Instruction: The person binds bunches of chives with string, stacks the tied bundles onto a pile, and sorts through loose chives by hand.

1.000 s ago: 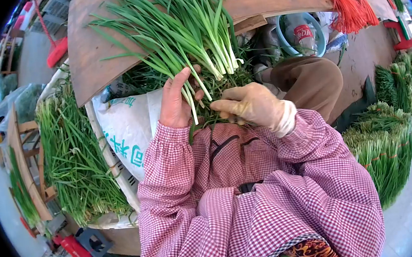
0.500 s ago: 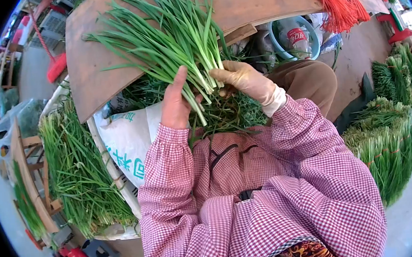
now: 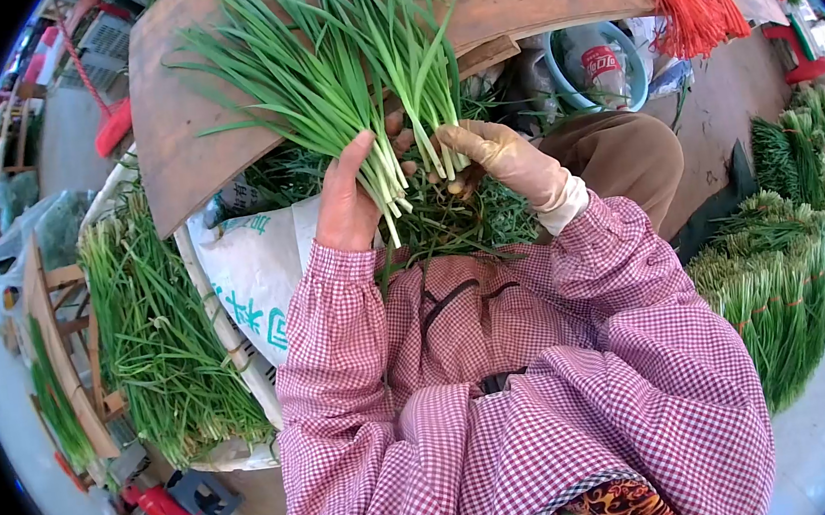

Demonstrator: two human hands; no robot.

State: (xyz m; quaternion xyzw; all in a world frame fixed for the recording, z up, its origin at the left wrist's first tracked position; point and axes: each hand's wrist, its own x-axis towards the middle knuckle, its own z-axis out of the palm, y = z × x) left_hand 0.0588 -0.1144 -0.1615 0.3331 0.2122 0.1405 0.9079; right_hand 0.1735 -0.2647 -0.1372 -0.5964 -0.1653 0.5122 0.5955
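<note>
Bare, my left hand [image 3: 345, 207] is closed around the pale lower stalks of a bunch of garlic chives [image 3: 300, 93], thumb across the front. The green leaves fan up over the wooden board's edge. My right hand [image 3: 513, 164], in a tan glove, pinches the white ends of a smaller bunch of garlic chives [image 3: 424, 80] just to the right. A narrow gap separates the two bunches near the cut ends, while their leaves lie close together higher up. Loose green trimmings [image 3: 454, 223] lie below both hands, over my lap.
The brown wooden board [image 3: 186, 110] spans the front, with red ties [image 3: 678, 13] hanging off its right side. A blue basin [image 3: 566, 90] holds a bottle. Chives fill a basket [image 3: 242, 361] at left; tied bundles [image 3: 778, 289] stand at right. A white sack [image 3: 252, 264] lies nearby.
The right hand has shifted slightly right, and its chives have separated from the left bunch at the stalk ends. The left hand has tilted its stalks more upright.
</note>
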